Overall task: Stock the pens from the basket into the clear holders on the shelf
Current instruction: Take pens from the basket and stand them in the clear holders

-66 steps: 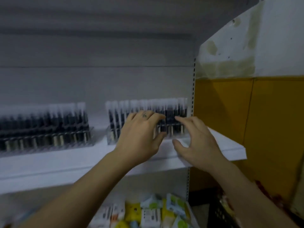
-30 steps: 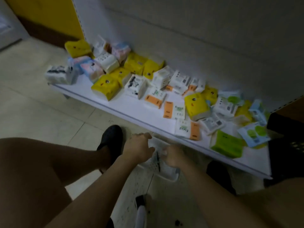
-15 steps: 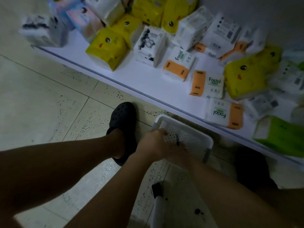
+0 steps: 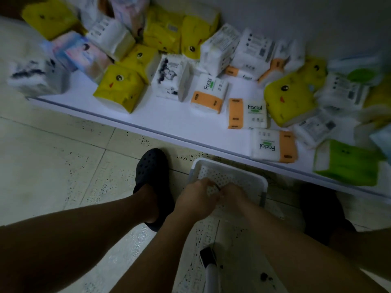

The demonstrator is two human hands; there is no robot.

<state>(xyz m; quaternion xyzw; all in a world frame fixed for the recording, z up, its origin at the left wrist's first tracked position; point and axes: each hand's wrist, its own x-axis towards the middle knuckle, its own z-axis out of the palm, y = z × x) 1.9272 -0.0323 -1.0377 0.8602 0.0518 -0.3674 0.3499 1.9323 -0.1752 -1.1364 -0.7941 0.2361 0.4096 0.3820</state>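
Pen (image 4: 217, 186) in left hand (image 4: 196, 200), right hand (image 4: 233, 194) beside, over basket (image 4: 230, 167)

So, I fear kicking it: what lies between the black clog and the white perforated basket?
In the head view, only bare speckled floor tile separates the black perforated clog from the white perforated plastic basket; they do not touch.

White perforated basket (image 4: 230, 168) on floor; dark pen (image 4: 217, 187) inside, mostly hidden

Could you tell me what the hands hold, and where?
Seemingly a dark pen, pinched between left hand and right hand in the basket; where is unclear.
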